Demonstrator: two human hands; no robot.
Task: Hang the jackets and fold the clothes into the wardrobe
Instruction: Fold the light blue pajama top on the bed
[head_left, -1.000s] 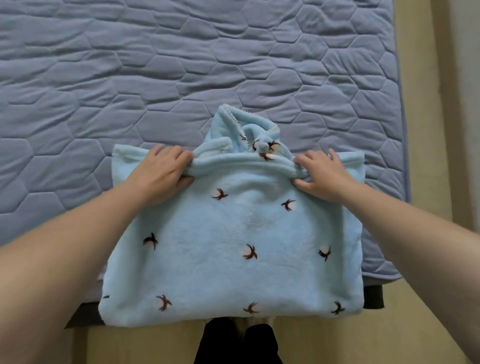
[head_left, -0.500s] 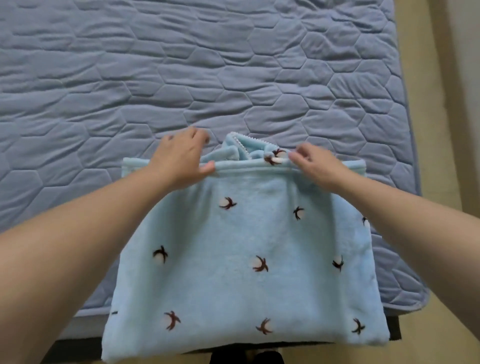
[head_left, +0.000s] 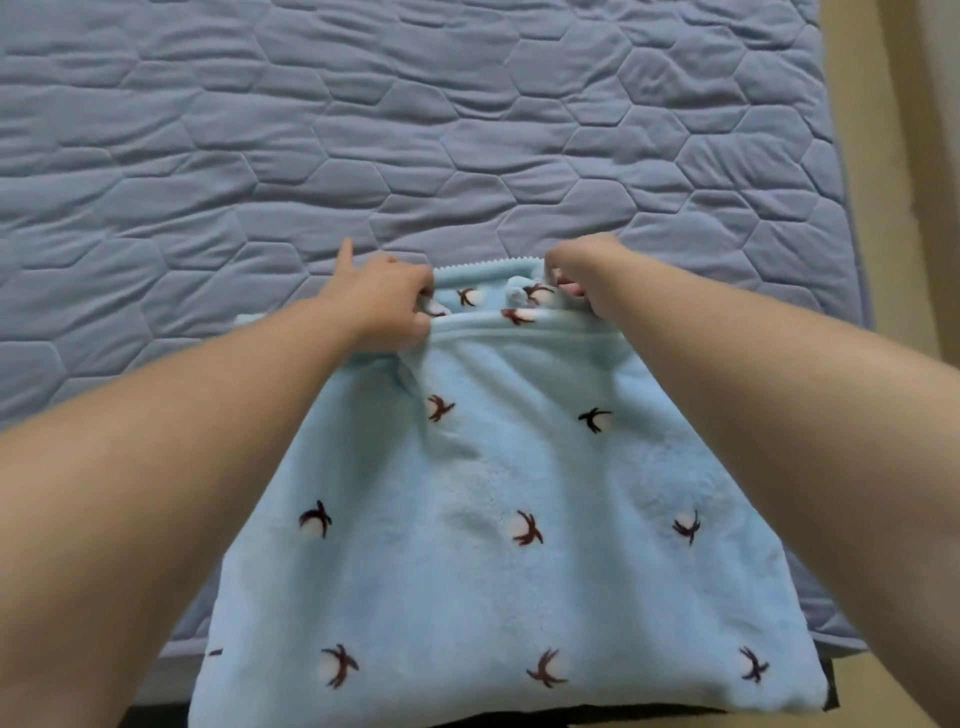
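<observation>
A light blue fleece garment (head_left: 498, 499) with small dark floral marks lies folded on the bed, its near edge hanging past the mattress edge. At its far end a scalloped collar part sticks out. My left hand (head_left: 387, 301) grips the far fold on the left side of the collar, index finger pointing away. My right hand (head_left: 582, 283) pinches the fabric on the right side of the collar, fingers curled into the fleece. Both forearms reach over the garment.
The blue quilted mattress cover (head_left: 415, 130) fills the upper view and carries nothing else. The bed's right edge (head_left: 852, 260) borders a beige floor (head_left: 914, 208). A dark bed frame (head_left: 779, 675) shows under the near edge.
Both hands moved inward and farther away along the fold, from flat on the fabric to gripping it beside the collar. The view shifted closer to the bed.
</observation>
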